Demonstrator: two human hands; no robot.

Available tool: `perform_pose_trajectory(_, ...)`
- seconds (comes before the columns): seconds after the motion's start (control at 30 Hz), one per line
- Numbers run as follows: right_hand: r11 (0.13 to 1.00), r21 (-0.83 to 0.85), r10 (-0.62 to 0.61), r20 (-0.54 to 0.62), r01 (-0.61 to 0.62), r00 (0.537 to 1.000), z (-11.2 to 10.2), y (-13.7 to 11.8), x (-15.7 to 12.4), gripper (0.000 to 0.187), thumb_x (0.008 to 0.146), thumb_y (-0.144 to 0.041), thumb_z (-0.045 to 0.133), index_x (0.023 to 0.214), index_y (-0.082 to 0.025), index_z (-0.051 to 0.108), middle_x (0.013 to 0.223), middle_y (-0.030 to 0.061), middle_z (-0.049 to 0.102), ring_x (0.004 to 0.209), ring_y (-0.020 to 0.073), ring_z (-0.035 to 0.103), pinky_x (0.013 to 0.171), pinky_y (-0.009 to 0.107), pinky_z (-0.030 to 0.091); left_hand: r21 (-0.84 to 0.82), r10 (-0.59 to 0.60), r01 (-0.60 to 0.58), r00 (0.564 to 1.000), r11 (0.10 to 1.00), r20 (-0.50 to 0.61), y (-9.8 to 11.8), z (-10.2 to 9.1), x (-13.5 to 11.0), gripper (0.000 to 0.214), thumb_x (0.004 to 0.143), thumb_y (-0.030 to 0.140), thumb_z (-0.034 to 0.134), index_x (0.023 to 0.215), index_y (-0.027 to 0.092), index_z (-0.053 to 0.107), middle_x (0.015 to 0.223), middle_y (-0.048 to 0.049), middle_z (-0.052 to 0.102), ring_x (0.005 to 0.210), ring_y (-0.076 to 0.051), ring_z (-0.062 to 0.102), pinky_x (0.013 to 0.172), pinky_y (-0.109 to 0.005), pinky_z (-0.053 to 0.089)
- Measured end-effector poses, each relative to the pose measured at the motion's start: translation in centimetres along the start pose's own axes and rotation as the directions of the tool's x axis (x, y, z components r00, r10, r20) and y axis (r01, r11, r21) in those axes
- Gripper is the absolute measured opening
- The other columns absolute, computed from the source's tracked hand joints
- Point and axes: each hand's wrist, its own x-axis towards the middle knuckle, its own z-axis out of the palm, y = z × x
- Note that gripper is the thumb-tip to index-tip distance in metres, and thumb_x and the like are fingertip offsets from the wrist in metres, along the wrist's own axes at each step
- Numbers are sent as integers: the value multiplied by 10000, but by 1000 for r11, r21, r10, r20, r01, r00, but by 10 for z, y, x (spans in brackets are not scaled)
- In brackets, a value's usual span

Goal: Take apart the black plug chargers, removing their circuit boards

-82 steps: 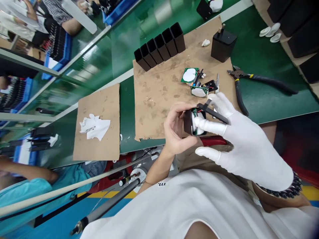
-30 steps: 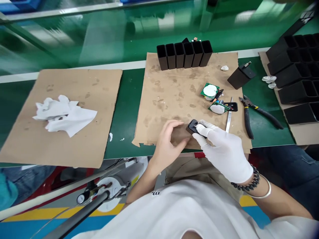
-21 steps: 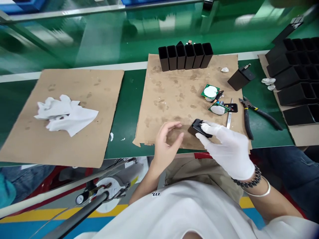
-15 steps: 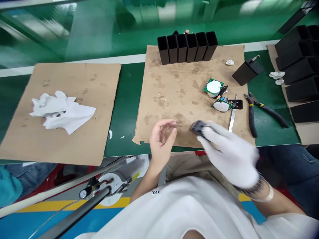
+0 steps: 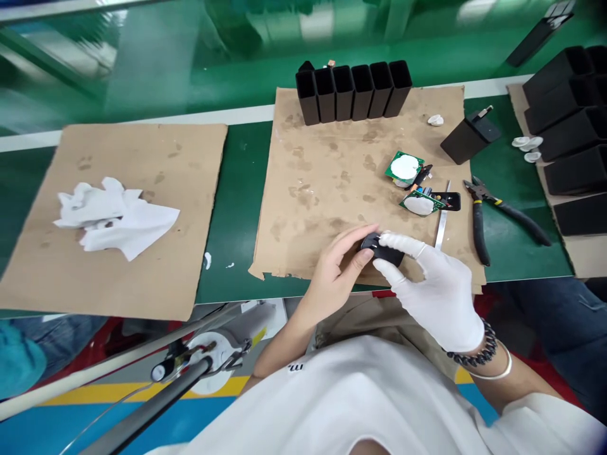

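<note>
A small black charger case (image 5: 380,250) rests on the stained cardboard sheet (image 5: 322,189) near its front edge. My bare left hand (image 5: 339,268) pinches the case's left end with thumb and fingers. From the right, my white-gloved right hand (image 5: 434,287) grips the same case with its thumb and forefinger. Two green circuit boards with white round pads (image 5: 404,167) (image 5: 420,203) lie just beyond the hands. A thin metal strip (image 5: 442,216) lies beside them.
A row of black open sleeves (image 5: 353,90) stands at the cardboard's far edge. A black plug adapter (image 5: 469,138) and black pliers (image 5: 493,215) sit to the right, with more black sleeves (image 5: 569,126) beyond. Crumpled white tissue (image 5: 114,215) lies on a second cardboard sheet (image 5: 57,265) to the left.
My left hand, which had let go of the case and hung open half a second ago, has come back onto its left end. The right hand stayed on the case.
</note>
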Motion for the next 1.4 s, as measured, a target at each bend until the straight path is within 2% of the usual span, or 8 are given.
perform_pose_trajectory(0.33,988,-58,-132,154,142,979,-1,13,10,227,960,-227,643,1159,-279,738,1237,36,766,964,201,784,683,276,601,-161,-108,121,990,980,85,4,-5,9,335,969,318,653,1299,263,634,1295,-74,714,1217,-219,664,1079,-372,540)
perform_pose_trajectory(0.57,947,-213,-238,46,242,970,-16,4,22,205,955,-243,638,1121,-278,752,1133,24,798,801,188,775,554,271,515,367,-94,43,988,929,123,40,-50,11,522,962,370,655,1458,302,509,1499,-90,589,1425,-283,535,1202,-465,440)
perform_pose_trajectory(0.7,962,-238,-119,78,134,990,6,10,14,233,967,-243,609,1146,-257,758,1153,62,789,901,220,787,619,281,592,627,22,-22,1000,779,8,66,-85,67,416,965,369,609,1360,248,560,1439,-83,624,1352,-276,581,1167,-470,452)
perform_pose_trajectory(0.87,971,216,64,176,-102,982,9,27,16,243,870,-241,715,1108,-245,765,1189,69,779,1060,268,763,947,428,636,836,190,111,950,537,-248,58,-132,188,427,901,107,551,1328,116,556,1402,-179,603,1335,-299,559,1173,-458,408)
perform_pose_trajectory(0.93,788,518,264,201,-331,943,2,26,17,245,802,-316,792,1027,-225,759,1118,67,794,1014,265,770,891,423,661,859,179,138,950,493,-255,48,-148,227,567,836,44,596,1393,119,517,1526,-193,499,1438,-308,456,1222,-445,337)
perform_pose_trajectory(1.03,166,846,441,395,-506,806,-12,14,15,375,730,-386,867,1047,-250,723,1115,20,789,984,222,769,764,343,690,853,85,162,969,496,-234,32,-162,260,542,773,60,674,1303,138,592,1490,-174,544,1395,-305,490,1200,-430,354)
perform_pose_trajectory(1.17,-490,753,416,644,-439,642,-30,2,15,205,902,-299,737,1100,-258,711,1120,-29,787,1060,104,742,887,184,634,836,104,229,942,499,-320,25,-164,270,243,822,167,628,1060,134,665,1238,-180,676,1233,-316,573,1106,-468,412)
perform_pose_trajectory(1.4,-752,523,284,806,-401,519,-45,3,16,214,1062,-314,501,1117,-242,695,992,-4,791,843,63,762,692,84,611,787,374,112,833,607,-407,59,-146,247,121,875,290,615,907,188,671,1049,-103,731,1042,-253,637,965,-355,464)
